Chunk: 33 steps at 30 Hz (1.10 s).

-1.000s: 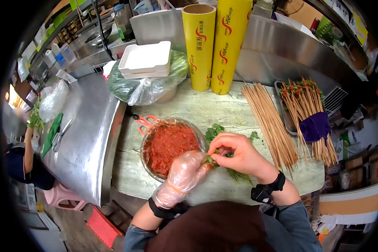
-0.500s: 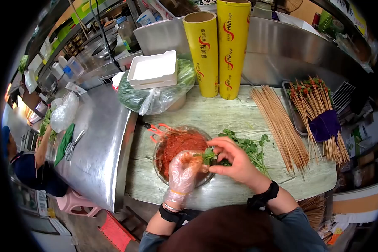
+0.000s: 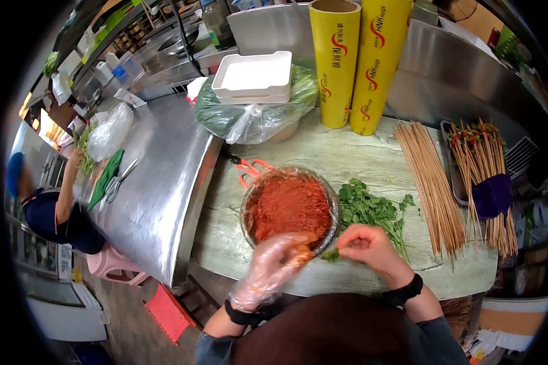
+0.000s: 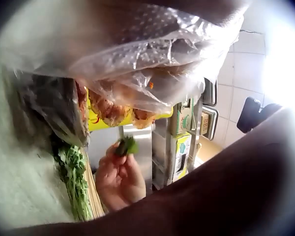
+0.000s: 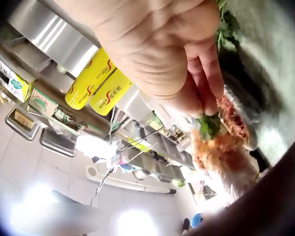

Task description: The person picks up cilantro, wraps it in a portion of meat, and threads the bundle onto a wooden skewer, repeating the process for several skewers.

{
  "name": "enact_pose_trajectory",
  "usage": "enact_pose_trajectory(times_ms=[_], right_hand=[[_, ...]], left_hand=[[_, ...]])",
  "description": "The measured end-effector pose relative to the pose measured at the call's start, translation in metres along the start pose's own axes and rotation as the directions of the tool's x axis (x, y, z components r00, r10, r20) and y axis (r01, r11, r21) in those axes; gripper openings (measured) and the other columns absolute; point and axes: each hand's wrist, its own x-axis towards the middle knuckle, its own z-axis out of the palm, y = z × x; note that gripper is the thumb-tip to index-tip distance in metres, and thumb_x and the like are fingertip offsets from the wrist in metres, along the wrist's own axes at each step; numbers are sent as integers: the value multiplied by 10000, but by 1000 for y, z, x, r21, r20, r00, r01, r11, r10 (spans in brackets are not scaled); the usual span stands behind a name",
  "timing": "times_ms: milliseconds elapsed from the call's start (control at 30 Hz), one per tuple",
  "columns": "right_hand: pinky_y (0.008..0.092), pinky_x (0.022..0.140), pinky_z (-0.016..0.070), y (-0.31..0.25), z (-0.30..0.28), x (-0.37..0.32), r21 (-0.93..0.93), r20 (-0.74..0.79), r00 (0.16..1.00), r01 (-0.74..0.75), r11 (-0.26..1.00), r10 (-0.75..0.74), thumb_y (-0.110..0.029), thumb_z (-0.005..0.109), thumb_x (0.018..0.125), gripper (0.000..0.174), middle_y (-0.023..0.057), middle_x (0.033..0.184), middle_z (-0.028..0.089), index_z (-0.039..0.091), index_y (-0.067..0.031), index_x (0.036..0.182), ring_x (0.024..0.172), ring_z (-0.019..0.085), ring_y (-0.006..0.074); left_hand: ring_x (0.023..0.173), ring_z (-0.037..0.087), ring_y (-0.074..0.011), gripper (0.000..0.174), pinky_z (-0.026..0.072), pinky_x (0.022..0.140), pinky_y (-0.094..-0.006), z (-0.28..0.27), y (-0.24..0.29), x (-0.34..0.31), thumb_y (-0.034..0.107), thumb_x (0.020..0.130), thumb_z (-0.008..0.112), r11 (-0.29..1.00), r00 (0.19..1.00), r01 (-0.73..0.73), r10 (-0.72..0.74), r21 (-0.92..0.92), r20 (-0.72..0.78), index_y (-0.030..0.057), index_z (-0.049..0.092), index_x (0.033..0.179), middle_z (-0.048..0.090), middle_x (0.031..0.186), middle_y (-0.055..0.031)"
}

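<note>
My left hand (image 3: 268, 267), in a clear plastic glove with red-stained fingers, is at the near rim of a plastic-lined bowl (image 3: 246, 220) of red marinated shredded meat (image 3: 289, 207). Its fingers are curved; I cannot tell whether anything lies inside them. Just right of it, my bare right hand (image 3: 371, 246) pinches a small cilantro sprig (image 5: 209, 127) between thumb and fingertips. The sprig's leaves point toward the gloved fingers, and overlap them in the right wrist view. A pile of cilantro (image 3: 371, 210) lies on the board beyond the right hand.
Bare wooden skewers (image 3: 432, 188) lie to the right, beside a tray with a purple-wrapped bundle of loaded skewers (image 3: 484, 158). Orange-handled scissors (image 3: 249, 170) touch the bowl. Behind are a bagged bowl with white trays (image 3: 252, 79) and two yellow film rolls (image 3: 335, 67). Another person (image 3: 58, 213) is at far left.
The hands have parted slightly. The cilantro at the left fingers a half second ago is now a sprig in the right fingertips. The head view has shifted, showing the bowl farther right.
</note>
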Motion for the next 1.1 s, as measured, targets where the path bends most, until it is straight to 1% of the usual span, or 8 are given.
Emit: enact_pose_trajectory(times_ms=[200, 233, 300, 433, 700, 800, 933, 1100], right_hand=[[231, 736, 494, 44, -6, -23, -47, 208, 960, -181, 982, 187, 30, 685, 796, 88, 30, 915, 626, 660, -18, 866, 848, 605, 97], [232, 745, 494, 42, -5, -22, -147, 185, 963, -169, 975, 195, 40, 671, 804, 80, 37, 920, 619, 652, -10, 863, 850, 606, 101], [224, 734, 490, 46, -6, -22, -5, 84, 983, -165, 986, 165, 53, 664, 802, 84, 61, 944, 614, 646, 0, 864, 839, 599, 108], [228, 764, 489, 50, -9, -23, 102, 7, 994, -106, 989, 106, 63, 639, 819, 89, 59, 956, 597, 635, 1, 883, 869, 594, 113], [248, 794, 490, 48, -13, -23, 93, 37, 998, -53, 994, 50, 37, 635, 836, 79, 58, 963, 589, 624, 3, 907, 890, 593, 126], [253, 793, 491, 49, -15, -23, 115, 52, 997, -55, 992, 49, 36, 632, 839, 75, 64, 966, 587, 624, 6, 907, 886, 593, 132], [258, 785, 495, 50, -17, -24, 137, 70, 997, -43, 990, 34, 47, 627, 839, 81, 74, 962, 585, 620, 15, 913, 877, 593, 137], [259, 791, 494, 49, -19, -23, 142, 91, 996, -27, 990, 14, 59, 625, 832, 84, 84, 969, 582, 614, 19, 905, 892, 589, 143]], left_hand=[[862, 605, -135, 276, 497, 763, -251, -67, -5, -10, -10, 855, 580, 992, 969, 108, -118, -59, -218, -69, 597, 1125, 649, 1042, -121], [850, 601, -134, 273, 495, 750, -252, -74, -5, -7, -9, 852, 585, 993, 965, 116, -115, -9, -234, -73, 600, 1117, 653, 1024, -117], [811, 606, -149, 251, 493, 718, -268, -80, -11, -1, -27, 818, 609, 994, 959, 15, 18, 111, -283, -55, 633, 1066, 664, 980, -117], [779, 619, -216, 170, 478, 711, -319, -69, 3, 23, 24, 760, 666, 771, 946, -137, 287, 622, -148, 12, 697, 926, 678, 850, -109], [749, 592, -357, 149, 474, 645, -416, -31, 19, 71, 93, 724, 701, 560, 896, -406, 400, 722, 194, 58, 678, 867, 640, 822, -155], [828, 620, -356, 230, 496, 732, -397, -25, 20, 88, 30, 702, 689, 439, 888, -458, 260, 773, 379, 36, 679, 932, 653, 894, -172], [782, 604, -354, 249, 477, 660, -426, -11, -3, 107, 25, 660, 686, 362, 852, -520, 155, 774, 500, 54, 676, 907, 623, 830, -159], [711, 587, -331, 99, 476, 622, -432, 8, -2, 114, 129, 694, 622, 76, 834, -550, 95, 831, 543, 62, 619, 768, 584, 789, -149]])
